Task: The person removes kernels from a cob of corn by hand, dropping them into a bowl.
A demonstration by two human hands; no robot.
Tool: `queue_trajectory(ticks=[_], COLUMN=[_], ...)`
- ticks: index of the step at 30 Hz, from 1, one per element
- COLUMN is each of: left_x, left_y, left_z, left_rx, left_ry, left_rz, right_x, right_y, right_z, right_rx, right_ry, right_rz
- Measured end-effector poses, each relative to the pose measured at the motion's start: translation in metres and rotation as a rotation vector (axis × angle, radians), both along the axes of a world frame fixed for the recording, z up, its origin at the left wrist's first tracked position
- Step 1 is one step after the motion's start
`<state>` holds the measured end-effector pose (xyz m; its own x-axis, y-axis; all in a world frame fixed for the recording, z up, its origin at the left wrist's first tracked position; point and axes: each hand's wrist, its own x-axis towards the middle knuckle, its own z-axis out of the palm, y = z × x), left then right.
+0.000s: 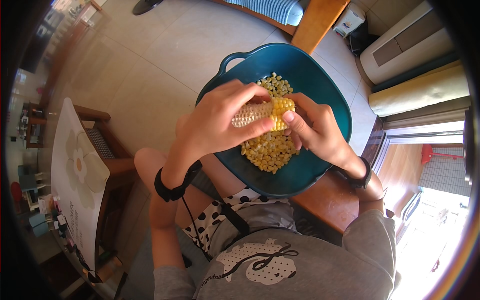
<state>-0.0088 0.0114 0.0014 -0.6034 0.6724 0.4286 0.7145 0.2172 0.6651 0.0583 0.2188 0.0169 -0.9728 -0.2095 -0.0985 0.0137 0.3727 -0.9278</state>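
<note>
A corn cob (pixel 255 114) lies sideways between my two hands, above a dark teal plastic basin (pixel 320 80). Its left stretch is bare and pale, while yellow kernels still cover the right end. My left hand (pixel 215 117) wraps round the bare part. At the kernel end, my right hand (pixel 312 125) grips with its thumb pressed on the kernels and the fingers curled behind, partly hidden. Loose corn kernels (pixel 270 152) are heaped in the basin below the cob, and a smaller group shows beyond it. The basin rests over my lap.
To the left stands a table with a white flower-patterned cover (pixel 80 170). A brown wooden bench (pixel 330 200) is under the basin's right side. Farther off are a wooden bed post (pixel 320 22), a small white bin (pixel 350 19) and a pale tiled floor (pixel 145 55).
</note>
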Motion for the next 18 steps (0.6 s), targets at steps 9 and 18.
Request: queue_trajectory(ticks=[9, 18], left_x=[0.005, 0.003], left_y=[-0.002, -0.002], left_z=[0.0, -0.002], left_rx=[-0.132, -0.112], left_ry=[-0.168, -0.108], left_rz=[-0.011, -0.039], right_x=[-0.003, -0.001], right_y=[0.002, 0.004], right_z=[-0.013, -0.01], right_rx=[-0.054, 0.075], right_ry=[0.166, 0.283], right_rz=[0.092, 0.159])
